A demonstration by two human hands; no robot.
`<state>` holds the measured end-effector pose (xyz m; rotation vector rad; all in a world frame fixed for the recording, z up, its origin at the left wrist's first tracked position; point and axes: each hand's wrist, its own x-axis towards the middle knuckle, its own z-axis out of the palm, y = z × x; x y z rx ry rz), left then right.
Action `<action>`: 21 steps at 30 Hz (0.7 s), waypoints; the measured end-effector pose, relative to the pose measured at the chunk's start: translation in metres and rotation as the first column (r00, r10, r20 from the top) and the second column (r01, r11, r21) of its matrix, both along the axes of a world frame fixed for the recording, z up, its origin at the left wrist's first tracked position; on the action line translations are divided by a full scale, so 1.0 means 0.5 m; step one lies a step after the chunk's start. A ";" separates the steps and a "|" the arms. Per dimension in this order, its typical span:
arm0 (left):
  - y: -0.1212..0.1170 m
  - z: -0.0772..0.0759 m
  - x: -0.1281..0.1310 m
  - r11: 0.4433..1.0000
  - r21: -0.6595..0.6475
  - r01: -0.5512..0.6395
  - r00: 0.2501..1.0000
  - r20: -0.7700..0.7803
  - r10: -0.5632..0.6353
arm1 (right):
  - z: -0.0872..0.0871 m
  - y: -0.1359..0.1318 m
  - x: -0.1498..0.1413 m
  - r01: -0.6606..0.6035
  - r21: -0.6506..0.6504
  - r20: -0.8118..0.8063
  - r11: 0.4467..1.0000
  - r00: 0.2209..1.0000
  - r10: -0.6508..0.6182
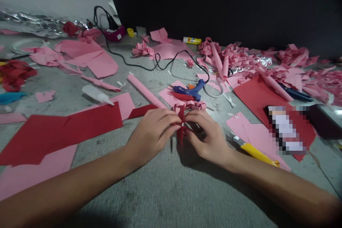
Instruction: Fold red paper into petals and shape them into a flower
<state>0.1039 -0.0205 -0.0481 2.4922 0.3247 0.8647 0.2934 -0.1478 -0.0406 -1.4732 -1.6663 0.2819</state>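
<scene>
Between my two hands is a small folded red paper piece point(181, 136), standing upright with a light spot at its middle. My left hand point(156, 130) pinches it from the left with thumb and fingertips. From the right, my right hand point(207, 131) grips it with curled fingers; the fingertips partly hide it. Just behind the hands lies a ruffled pink paper strip point(195, 105). A blue glue gun point(189, 91) rests beyond that, its black cord running back. Left of my left hand, a pink paper roll point(145, 91) slants across the surface.
Red paper sheets point(98, 123) and a white glue bottle point(96, 94) lie left. At right are a yellow cutter point(258, 154), a phone point(287, 130) and a tape roll point(213, 89). Crumpled pink paper point(235, 57) and a glue stick point(192, 40) line the dark back panel.
</scene>
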 end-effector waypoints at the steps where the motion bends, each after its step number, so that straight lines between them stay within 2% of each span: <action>1: 0.000 -0.001 0.000 1.000 -0.009 0.017 1.000 -0.006 -0.017 | -0.001 0.001 0.000 -0.003 0.007 0.013 1.000 1.000 0.003; 7: -0.002 -0.006 0.001 0.992 -0.115 0.043 0.999 0.037 -0.039 | -0.007 0.001 0.002 -0.023 0.012 0.032 1.000 0.999 0.022; 13: 0.002 0.001 0.000 0.967 -0.239 0.083 0.995 0.066 -0.070 | -0.007 0.000 0.003 -0.042 0.046 0.057 0.998 0.998 0.040; 21: 0.000 0.006 -0.004 0.970 -0.220 0.102 0.992 0.094 -0.083 | -0.006 -0.002 0.000 -0.034 0.020 0.005 0.999 0.999 0.033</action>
